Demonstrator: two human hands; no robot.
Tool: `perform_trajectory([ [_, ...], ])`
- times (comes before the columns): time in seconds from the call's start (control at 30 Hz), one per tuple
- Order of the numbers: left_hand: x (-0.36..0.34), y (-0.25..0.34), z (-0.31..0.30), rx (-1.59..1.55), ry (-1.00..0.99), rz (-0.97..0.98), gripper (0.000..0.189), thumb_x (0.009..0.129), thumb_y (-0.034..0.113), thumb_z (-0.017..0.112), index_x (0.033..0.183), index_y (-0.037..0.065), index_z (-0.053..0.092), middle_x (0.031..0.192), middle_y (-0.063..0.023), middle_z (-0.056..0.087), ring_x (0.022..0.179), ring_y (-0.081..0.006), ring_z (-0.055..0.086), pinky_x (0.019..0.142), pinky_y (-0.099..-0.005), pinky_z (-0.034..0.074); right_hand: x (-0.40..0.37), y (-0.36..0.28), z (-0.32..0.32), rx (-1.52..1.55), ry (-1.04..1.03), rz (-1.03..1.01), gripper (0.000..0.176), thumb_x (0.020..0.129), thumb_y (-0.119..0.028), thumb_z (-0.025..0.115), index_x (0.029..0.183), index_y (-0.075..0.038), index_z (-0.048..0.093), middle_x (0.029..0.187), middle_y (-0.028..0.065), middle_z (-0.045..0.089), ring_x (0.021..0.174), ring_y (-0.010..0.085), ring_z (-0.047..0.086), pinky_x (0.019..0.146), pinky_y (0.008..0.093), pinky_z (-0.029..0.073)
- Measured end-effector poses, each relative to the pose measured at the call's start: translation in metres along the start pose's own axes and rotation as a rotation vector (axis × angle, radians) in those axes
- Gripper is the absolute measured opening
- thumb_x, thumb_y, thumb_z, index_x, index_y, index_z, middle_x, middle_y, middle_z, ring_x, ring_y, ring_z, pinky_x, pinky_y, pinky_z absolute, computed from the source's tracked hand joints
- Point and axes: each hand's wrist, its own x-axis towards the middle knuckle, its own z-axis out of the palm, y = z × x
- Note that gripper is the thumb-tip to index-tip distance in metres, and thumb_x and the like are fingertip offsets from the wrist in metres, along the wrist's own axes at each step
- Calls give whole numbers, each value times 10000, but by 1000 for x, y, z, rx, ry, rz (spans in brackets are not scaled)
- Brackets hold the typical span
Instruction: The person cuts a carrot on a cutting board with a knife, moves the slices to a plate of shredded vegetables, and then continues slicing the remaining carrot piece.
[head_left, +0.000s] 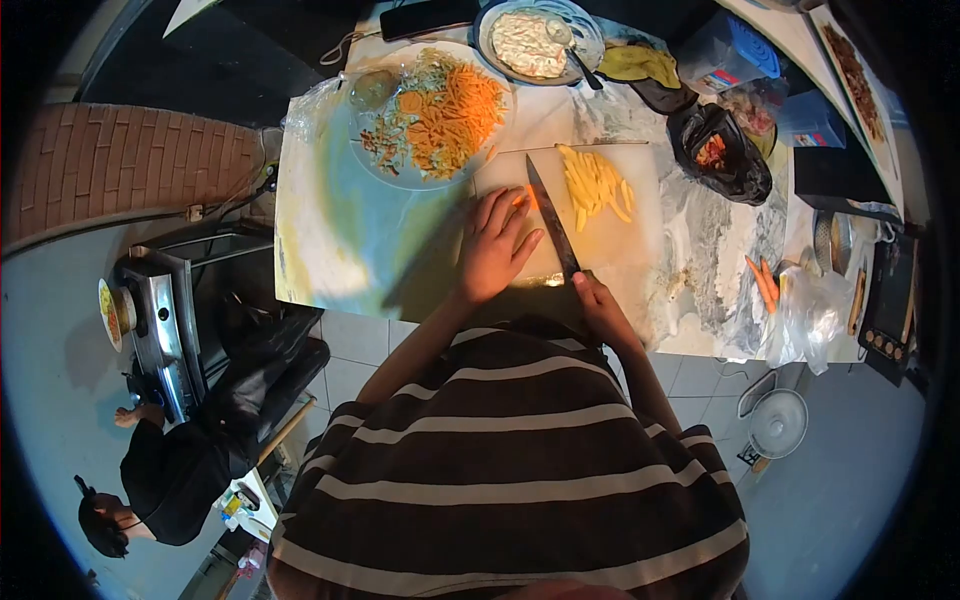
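My right hand grips the handle of a long kitchen knife, its blade pointing away from me over the pale cutting board. Just left of the blade, my left hand rests on the board with its fingertips curled against a small orange piece of carrot. The fingers partly cover that piece. To the right of the knife lies a heap of pale yellow strips. Beyond my left hand, a large clear plate bears shredded orange carrot and other chopped pieces.
At the back stand a bowl of creamy white food with a spoon and a dark phone. A black plastic bag, whole carrots and a clear bag are on the right. Another person is by a stove at left.
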Motion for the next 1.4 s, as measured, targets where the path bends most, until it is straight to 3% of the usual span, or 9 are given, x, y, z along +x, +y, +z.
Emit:
perform_trajectory([
  [0.27, 0, 3, 3, -12, 22, -16, 422, 872, 187, 684, 1246, 13, 594, 1332, -113, 522, 1279, -326, 435, 1072, -454, 352, -3, -12, -1, 139, -78, 59, 458, 1058, -429, 367, 935, -31, 560, 795, -7, 479, 716, 114, 418, 670, 261, 386],
  [0.67, -3, 4, 10, -51, 61, -44, 439, 869, 206, 689, 1256, 26, 589, 1324, -93, 540, 1265, -327, 443, 1077, -455, 339, -5, -34, -15, 439, -272, 329, 472, 1005, -574, 407, 877, -129, 501, 656, -30, 427, 516, 76, 363, 479, 234, 303],
  [0.87, 21, 3, -21, 4, 162, -15, 471, 845, 235, 706, 1280, 94, 593, 1305, -90, 542, 1215, -327, 466, 1042, -485, 344, 15, -53, -14, 439, -381, 173, 495, 994, -604, 405, 842, -134, 439, 599, -49, 357, 437, 45, 282, 384, 215, 200],
  [1.07, 48, -22, -61, 273, 194, 7, 473, 874, 272, 670, 1322, 145, 584, 1351, -89, 518, 1240, -328, 447, 1051, -498, 330, 45, -128, -2, 315, -343, 100, 496, 1004, -593, 386, 911, -115, 483, 586, -57, 321, 397, 27, 259, 331, 220, 195],
  [1.1, 51, -27, -65, 262, 190, -22, 476, 888, 287, 654, 1328, 122, 573, 1357, -94, 514, 1252, -328, 444, 1056, -489, 331, 55, -130, -2, 186, -280, 40, 530, 1013, -550, 403, 1040, -48, 572, 575, 33, 444, 414, 145, 416, 387, 304, 354],
  [1.13, 54, -32, -70, 251, 187, -49, 483, 902, 301, 639, 1334, 99, 563, 1364, -99, 511, 1265, -328, 441, 1061, -480, 333, 62, -127, 4, 180, -288, 32, 530, 1013, -550, 403, 1040, -48, 572, 575, 33, 444, 414, 145, 416, 387, 304, 354],
  [1.2, 55, -38, -76, 201, 209, -77, 508, 922, 326, 612, 1347, 58, 536, 1358, -121, 512, 1264, -337, 454, 1065, -467, 340, 76, -120, 13, -311, 198, -437, 534, 1022, -487, 420, 1136, 4, 598, 656, 178, 569, 579, 319, 571, 581, 408, 476],
  [1.37, 35, -49, -67, 83, 243, -194, 490, 891, 238, 650, 1326, 49, 524, 1315, -162, 533, 1200, -372, 502, 1028, -461, 389, 72, -114, 4, -214, 129, -296, 485, 1032, -439, 422, 1103, 9, 595, 641, 178, 570, 594, 314, 578, 611, 404, 474],
  [1.4, 28, -49, -61, 84, 239, -190, 490, 891, 238, 650, 1326, 49, 524, 1315, -162, 533, 1200, -372, 502, 1028, -461, 389, 68, -113, -1, -47, -4, -165, 453, 1030, -458, 429, 1094, -35, 576, 613, 92, 512, 508, 208, 494, 498, 331, 400],
])
